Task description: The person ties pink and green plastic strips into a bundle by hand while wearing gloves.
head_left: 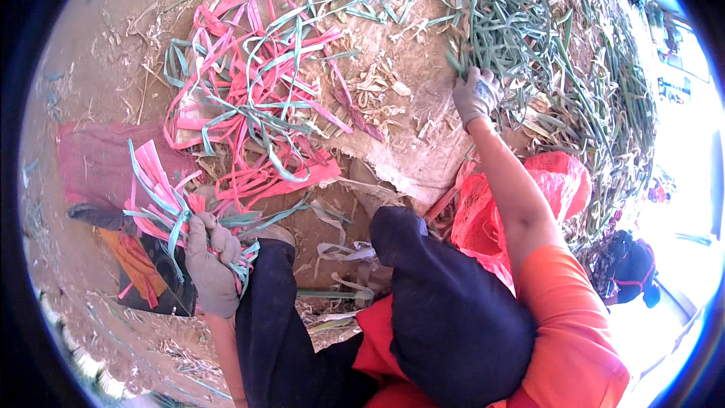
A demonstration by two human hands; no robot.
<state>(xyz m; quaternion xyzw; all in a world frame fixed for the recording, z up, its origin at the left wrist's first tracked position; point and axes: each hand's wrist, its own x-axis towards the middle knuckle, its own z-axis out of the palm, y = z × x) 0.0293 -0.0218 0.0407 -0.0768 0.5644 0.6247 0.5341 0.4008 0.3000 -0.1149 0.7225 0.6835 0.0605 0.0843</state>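
Head view: a broad pile of green, long-leaved stalks spreads along the right side of a pale sheet, which lies on bare earth with dry leaf scraps scattered over it. The person's dark clothing fills the space just below the sheet's near edge. On the left part of the sheet, a loose tangle of pink and green strips sprawls, its lower ends running past the near edge. Beyond the sheet's lower right corner sits a bright red mesh, partly hidden by the person's right forearm. Left of the sheet lies a dull pink mesh cloth, and farther below it an orange cloth on something dark.

Smaller are the gloved hands. At the sheet's right side, the right hand meets the edge of the green pile, fingers bent; whether they grip any stalks cannot be told. Below the sheet's left side, the left hand has its fingers clamped around a bundle of pink and green strips, whose ends fan out above the fist.
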